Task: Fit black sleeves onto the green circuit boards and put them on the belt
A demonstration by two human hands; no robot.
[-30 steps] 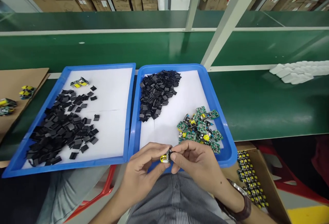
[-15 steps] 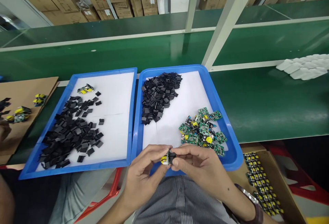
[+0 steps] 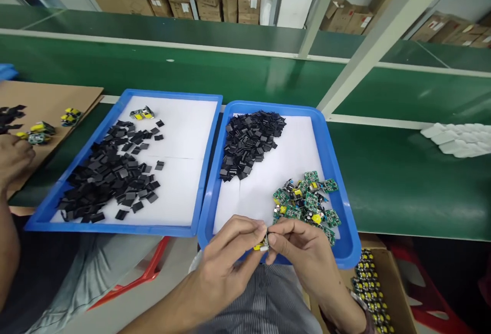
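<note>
Both of my hands pinch one small circuit board with a yellow part just in front of the near rim of the right blue tray. My left hand grips it from the left, my right hand from the right. In that tray lie a heap of black square pieces at the back and a pile of green circuit boards close to my right hand.
A second blue tray on the left holds several black pieces and one board. Another person's hand rests at the far left by a cardboard sheet. A cardboard box of finished boards stands below right. White parts lie on the green belt.
The view has swung left and down, bringing the other person's hand into sight. My two hands stay together on the small board, now held a little lower in the picture.
</note>
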